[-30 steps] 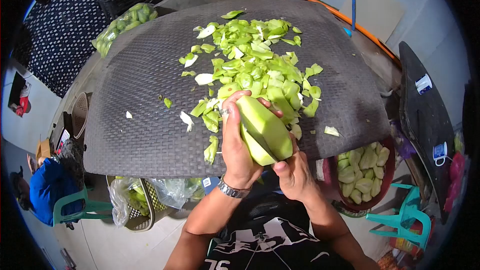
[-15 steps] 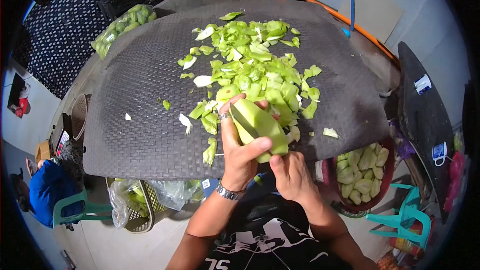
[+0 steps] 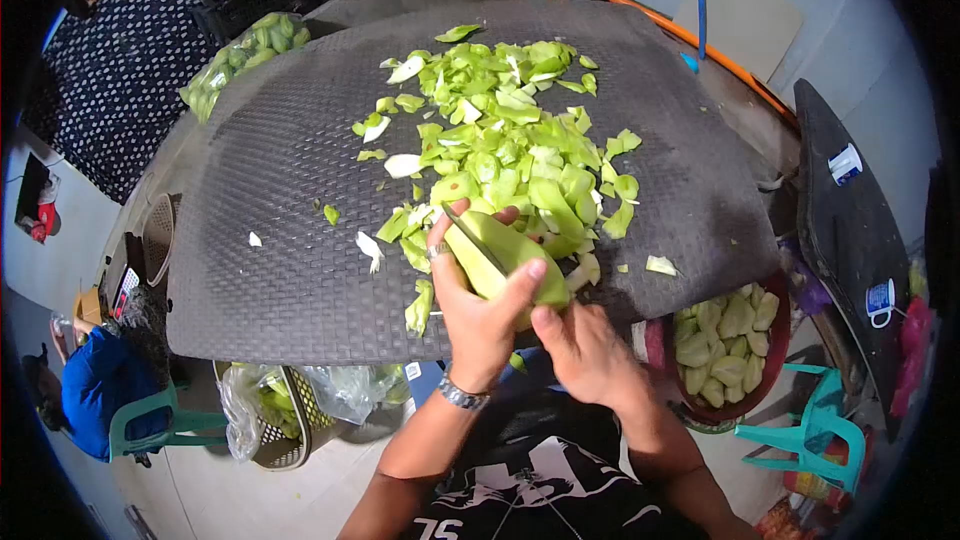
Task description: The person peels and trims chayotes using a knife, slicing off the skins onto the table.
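A light green peeled chayote (image 3: pixel 515 250) is held above the near edge of the table. My left hand (image 3: pixel 475 310) wraps round it, thumb on top and fingertips showing behind its far end. A thin dark knife blade (image 3: pixel 478 240) lies along the chayote's left side, close to my left fingers; its handle is hidden. At the near end, my right hand (image 3: pixel 590 355) is closed, its thumb at the chayote, and what its curled fingers hold is out of sight. Beyond my hands a heap of green peelings (image 3: pixel 510 130) spreads over the dark woven tabletop (image 3: pixel 280 160).
To the right below the table stands a red basin (image 3: pixel 780 340) of peeled chayotes. A beige basket (image 3: pixel 310 405) with plastic bags is at lower left. A bag of chayotes (image 3: pixel 250 55) sits beyond the table's far left. Teal stools (image 3: pixel 815 420) stand on both sides.
My hands and the chayote have shifted slightly down and left. The chayote has tilted a little, and the blade now shows as a narrower strip.
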A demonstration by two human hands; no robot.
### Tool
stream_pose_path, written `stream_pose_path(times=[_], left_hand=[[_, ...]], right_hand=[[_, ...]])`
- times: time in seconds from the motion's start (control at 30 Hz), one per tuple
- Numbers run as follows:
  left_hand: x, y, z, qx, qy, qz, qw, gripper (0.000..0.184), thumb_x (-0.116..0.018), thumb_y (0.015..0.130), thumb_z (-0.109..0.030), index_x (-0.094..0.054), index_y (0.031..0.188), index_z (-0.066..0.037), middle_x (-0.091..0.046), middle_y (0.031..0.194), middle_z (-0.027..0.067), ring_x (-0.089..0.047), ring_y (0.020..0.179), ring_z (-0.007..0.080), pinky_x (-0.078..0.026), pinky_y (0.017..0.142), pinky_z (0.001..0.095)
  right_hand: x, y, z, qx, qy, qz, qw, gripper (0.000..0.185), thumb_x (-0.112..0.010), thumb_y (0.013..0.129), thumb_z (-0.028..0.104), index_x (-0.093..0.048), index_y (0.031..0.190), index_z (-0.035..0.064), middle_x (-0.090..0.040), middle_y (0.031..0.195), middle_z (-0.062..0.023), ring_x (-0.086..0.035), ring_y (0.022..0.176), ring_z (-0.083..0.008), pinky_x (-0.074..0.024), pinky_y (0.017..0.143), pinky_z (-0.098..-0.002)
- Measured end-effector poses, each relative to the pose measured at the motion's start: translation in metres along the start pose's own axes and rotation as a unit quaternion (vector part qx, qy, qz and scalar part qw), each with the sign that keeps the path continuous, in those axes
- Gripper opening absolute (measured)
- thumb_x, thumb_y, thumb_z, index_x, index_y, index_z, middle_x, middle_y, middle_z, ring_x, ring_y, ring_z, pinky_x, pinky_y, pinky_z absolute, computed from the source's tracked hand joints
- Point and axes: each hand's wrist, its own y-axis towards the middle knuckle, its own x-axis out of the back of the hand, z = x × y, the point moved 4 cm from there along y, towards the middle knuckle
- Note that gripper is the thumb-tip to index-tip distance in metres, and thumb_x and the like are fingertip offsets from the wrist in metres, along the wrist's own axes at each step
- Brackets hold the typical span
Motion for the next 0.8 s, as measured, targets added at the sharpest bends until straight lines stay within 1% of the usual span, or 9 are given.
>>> stream_pose_path(times=[0.07, 0.1, 0.17, 0.23, 0.27, 0.37, 0.43, 0.6, 0.8], left_hand=[[0.012, 0.000, -0.005, 0.029, 0.004, -0.014, 0.999, 0.101, -0.086, 0.080, -0.004, -0.022, 0.159, -0.001, -0.052, 0.147, 0.0209, -0.055, 0.131, 0.0273, -0.047, 0.112, 0.0409], [0.025, 0.001, -0.004, -0.078, 0.113, -0.032, 0.990, 0.104, -0.087, 0.080, -0.017, -0.024, 0.161, 0.000, -0.046, 0.155, 0.0246, -0.049, 0.142, 0.0339, -0.038, 0.119, 0.0490], [0.038, -0.005, -0.046, -0.318, 0.399, -0.063, 0.858, 0.113, -0.096, 0.072, -0.030, -0.031, 0.159, 0.000, -0.043, 0.159, 0.0235, -0.045, 0.146, 0.0370, -0.033, 0.122, 0.0523], [0.021, -0.003, -0.077, -0.378, 0.500, 0.127, 0.769, 0.112, -0.099, 0.067, -0.033, -0.039, 0.156, -0.002, -0.045, 0.155, 0.0281, -0.042, 0.148, 0.0427, -0.031, 0.123, 0.0564], [0.013, -0.001, -0.076, -0.363, 0.560, 0.208, 0.715, 0.112, -0.099, 0.064, -0.045, -0.046, 0.154, -0.006, -0.046, 0.156, 0.0248, -0.042, 0.149, 0.0443, -0.031, 0.123, 0.0555], [-0.009, 0.009, -0.068, -0.302, 0.635, 0.424, 0.571, 0.095, -0.093, 0.066, -0.041, -0.055, 0.148, -0.011, -0.051, 0.155, 0.0175, -0.044, 0.148, 0.0403, -0.035, 0.122, 0.0571], [0.000, 0.024, -0.051, -0.273, 0.701, 0.452, 0.480, 0.084, -0.091, 0.068, -0.038, -0.060, 0.142, -0.011, -0.056, 0.150, 0.0155, -0.050, 0.143, 0.0373, -0.042, 0.116, 0.0562], [-0.001, 0.047, -0.033, -0.146, 0.710, 0.467, 0.507, 0.081, -0.093, 0.063, -0.038, -0.064, 0.133, -0.010, -0.070, 0.131, 0.0115, -0.064, 0.126, 0.0354, -0.056, 0.100, 0.0437], [0.011, 0.043, -0.030, -0.221, 0.680, 0.414, 0.564, 0.074, -0.091, 0.065, -0.037, -0.066, 0.129, -0.010, -0.066, 0.141, 0.0095, -0.059, 0.134, 0.0372, -0.058, 0.099, 0.0469]], right_hand=[[0.014, 0.002, 0.009, -0.081, -0.008, 0.040, 0.996, 0.073, -0.051, 0.106, 0.057, -0.046, 0.139, -0.0081, -0.069, 0.100, -0.0369, -0.066, 0.103, -0.0559, -0.0504, 0.089, -0.0609], [0.017, 0.003, 0.010, -0.077, -0.014, 0.050, 0.996, 0.075, -0.054, 0.105, 0.056, -0.045, 0.139, -0.0104, -0.068, 0.103, -0.0390, -0.065, 0.106, -0.0560, -0.0500, 0.091, -0.0612], [0.024, 0.003, 0.010, -0.078, -0.083, 0.052, 0.992, 0.076, -0.056, 0.104, 0.055, -0.044, 0.137, -0.0127, -0.067, 0.107, -0.0410, -0.064, 0.110, -0.0567, -0.0498, 0.093, -0.0608], [0.026, 0.006, 0.007, -0.089, -0.123, 0.077, 0.985, 0.077, -0.058, 0.104, 0.055, -0.043, 0.134, -0.0143, -0.066, 0.109, -0.0424, -0.063, 0.111, -0.0569, -0.0497, 0.094, -0.0605], [0.028, 0.010, 0.004, -0.101, -0.129, 0.101, 0.981, 0.077, -0.058, 0.103, 0.054, -0.043, 0.133, -0.0147, -0.066, 0.109, -0.0428, -0.063, 0.111, -0.0567, -0.0496, 0.094, -0.0604], [0.029, 0.015, -0.001, -0.065, -0.180, 0.131, 0.973, 0.074, -0.058, 0.103, 0.054, -0.045, 0.128, -0.0141, -0.066, 0.104, -0.0418, -0.065, 0.107, -0.0553, -0.0505, 0.091, -0.0589], [0.032, 0.023, 0.002, -0.075, -0.196, 0.184, 0.960, 0.072, -0.058, 0.104, 0.054, -0.046, 0.126, -0.0137, -0.066, 0.102, -0.0409, -0.065, 0.106, -0.0545, -0.0508, 0.090, -0.0585], [0.037, 0.028, -0.004, -0.035, -0.178, 0.160, 0.970, 0.052, -0.060, 0.105, 0.045, -0.053, 0.108, -0.0067, -0.070, 0.094, -0.0313, -0.069, 0.095, -0.0509, -0.0530, 0.084, -0.0566], [0.033, 0.012, 0.008, 0.097, -0.428, 0.049, 0.897, 0.029, -0.066, 0.101, 0.036, -0.063, 0.097, 0.0077, -0.069, 0.076, -0.0140, -0.071, 0.069, -0.0353, -0.0535, 0.065, -0.0465]])
